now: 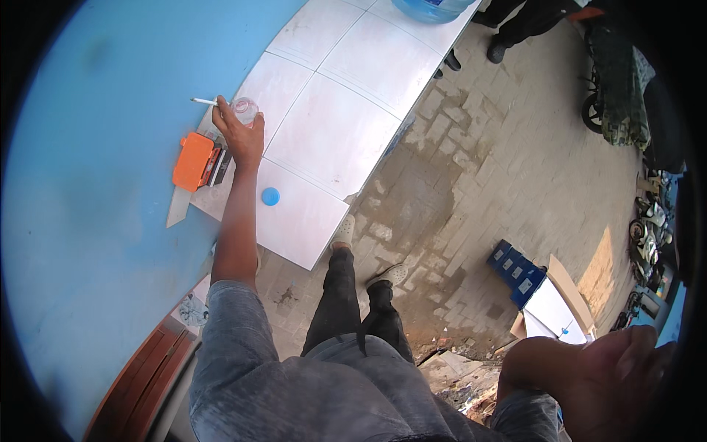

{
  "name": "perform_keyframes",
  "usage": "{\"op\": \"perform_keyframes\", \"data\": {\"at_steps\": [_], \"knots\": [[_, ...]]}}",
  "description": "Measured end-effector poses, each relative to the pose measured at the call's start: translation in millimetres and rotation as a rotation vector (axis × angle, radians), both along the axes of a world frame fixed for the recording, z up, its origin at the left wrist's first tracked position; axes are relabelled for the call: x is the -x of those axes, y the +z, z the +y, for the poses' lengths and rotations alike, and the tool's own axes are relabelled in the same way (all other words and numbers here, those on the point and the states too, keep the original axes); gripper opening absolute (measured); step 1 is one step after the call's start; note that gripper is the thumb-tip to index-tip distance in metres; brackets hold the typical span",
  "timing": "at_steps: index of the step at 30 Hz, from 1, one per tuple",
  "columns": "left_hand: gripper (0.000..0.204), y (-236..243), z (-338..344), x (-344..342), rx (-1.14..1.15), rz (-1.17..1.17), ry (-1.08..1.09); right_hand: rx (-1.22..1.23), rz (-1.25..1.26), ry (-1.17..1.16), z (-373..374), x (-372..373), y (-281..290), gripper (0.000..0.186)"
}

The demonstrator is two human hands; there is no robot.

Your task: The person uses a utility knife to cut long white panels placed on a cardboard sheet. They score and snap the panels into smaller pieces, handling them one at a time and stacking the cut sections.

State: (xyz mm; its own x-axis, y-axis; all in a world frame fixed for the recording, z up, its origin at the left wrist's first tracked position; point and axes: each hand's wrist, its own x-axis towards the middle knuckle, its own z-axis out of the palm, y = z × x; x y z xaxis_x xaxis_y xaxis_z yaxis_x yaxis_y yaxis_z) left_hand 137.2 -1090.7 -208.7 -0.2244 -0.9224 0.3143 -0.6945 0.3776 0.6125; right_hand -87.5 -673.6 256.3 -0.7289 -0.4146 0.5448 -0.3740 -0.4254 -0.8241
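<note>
My left hand (243, 136) reaches over the white tiled counter (346, 110), its fingers closed round a clear cup (246, 110) near the blue wall. A white cigarette (199, 100) sticks out from between those fingers. A round blue cap (270, 197) lies beside my forearm, and an orange case (190, 163) with dark items sits at the wall side. At the lower right, my right hand (615, 368) is raised close to the camera with its fingers curled; whether it holds anything is hidden.
A large blue water jug (431, 9) stands on the counter's far end. Another person's legs (508, 33) show beyond it, on paving (442, 184) under my feet. At right are blue boxes with cardboard (515, 269), a covered motorbike (618, 96) and more motorbikes (646, 228).
</note>
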Motion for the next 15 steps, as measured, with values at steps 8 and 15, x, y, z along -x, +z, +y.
{"op": "perform_keyframes", "data": {"at_steps": [8, 15], "knots": [[0.108, 22.1, -1.0, -11.5, 0.013, -0.039, 0.224, -0.592, 0.377, -0.410, 64.3, -3.3, -60.5, 0.074], [0.058, 73.1, 98.1, 15.2, 0.308, 0.091, 0.148, -0.872, 0.180, -0.364, 212.7, -36.0, -35.6, 0.050]]}}
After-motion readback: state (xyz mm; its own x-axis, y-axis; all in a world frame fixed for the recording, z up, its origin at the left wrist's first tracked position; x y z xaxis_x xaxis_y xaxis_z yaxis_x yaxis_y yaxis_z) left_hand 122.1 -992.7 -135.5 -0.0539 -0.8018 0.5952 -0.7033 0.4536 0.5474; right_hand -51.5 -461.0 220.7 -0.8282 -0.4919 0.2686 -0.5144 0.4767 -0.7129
